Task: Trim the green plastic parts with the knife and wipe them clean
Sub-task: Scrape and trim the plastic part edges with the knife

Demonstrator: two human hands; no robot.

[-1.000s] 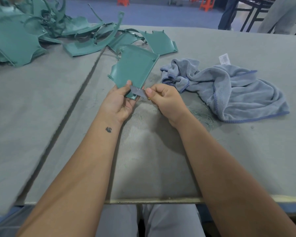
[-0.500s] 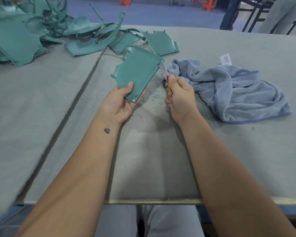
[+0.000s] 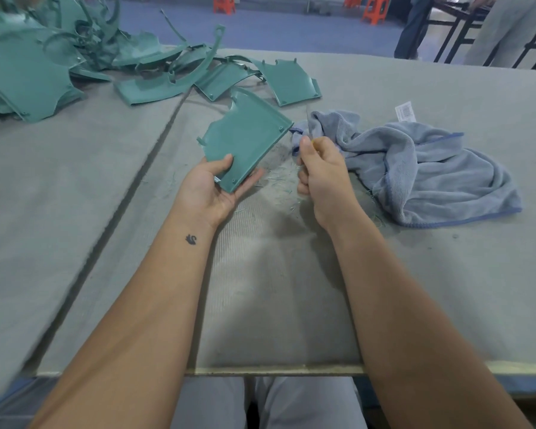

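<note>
We sit at a broad table covered in grey felt-like matting, its pale front edge running just above our lap, and a dark seam cuts the covering diagonally from the near left toward twelve o'clock. Our left hand holds a flat green plastic part by its near corner, thumb pressed on the upper face and fingers curled beneath, the panel raised off the matting and tilted away toward one o'clock. Our right hand sits just to the three o'clock side of that part, closed into a fist around the knife; a hint of yellow handle shows by the thumb and a thin blade stands up out of the grip, too blurred to make out further. The blade is close to the part's far right corner, though we cannot tell whether they touch. Fine green shavings lie scattered on the matting between and under the hands. At two to three o'clock of the right hand a crumpled blue-grey cloth lies on the table, a white tag at its far edge. A heap of green parts spreads across the far left, from ten o'clock to twelve. Beyond the table is a blue floor with orange stools, dark metal table frames and the legs of standing people at one o'clock.
</note>
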